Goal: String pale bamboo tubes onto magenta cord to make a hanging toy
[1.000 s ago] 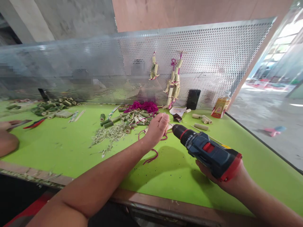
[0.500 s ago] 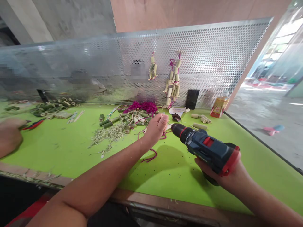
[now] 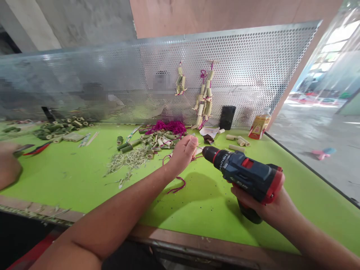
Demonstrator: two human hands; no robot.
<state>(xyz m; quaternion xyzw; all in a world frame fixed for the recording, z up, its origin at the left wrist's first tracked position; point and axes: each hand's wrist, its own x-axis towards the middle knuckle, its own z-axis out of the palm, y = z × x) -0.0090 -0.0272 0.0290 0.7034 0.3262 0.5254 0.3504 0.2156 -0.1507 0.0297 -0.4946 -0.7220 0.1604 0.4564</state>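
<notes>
My right hand [image 3: 270,208] grips the handle of a dark blue and red cordless drill [image 3: 247,174]. The drill's chuck points left, and its thin bit reaches close to the fingers of my left hand [image 3: 184,152]. Those fingers are closed in a pinch around a small pale piece [image 3: 199,150], mostly hidden, so its kind is unclear. Purple cord [image 3: 179,184] lies on the green tabletop below my left wrist. Beyond that hand is a heap of short cut bamboo tubes [image 3: 163,140], with a tangle of purple string [image 3: 168,127] behind it.
Bamboo figures [image 3: 204,99] strung on purple cord hang on a perforated metal panel [image 3: 247,56]. A bottle [image 3: 259,125], a black box [image 3: 227,117] and bamboo pieces [image 3: 236,148] stand or lie right. Shavings [image 3: 126,161] lie left. Another person's hand [image 3: 8,165] is near red-handled pliers [image 3: 38,149].
The drill has tilted slightly, showing more of its lower body. My left hand keeps its pinch. The whole view has shifted a little, and the other person's hand sits farther left.
</notes>
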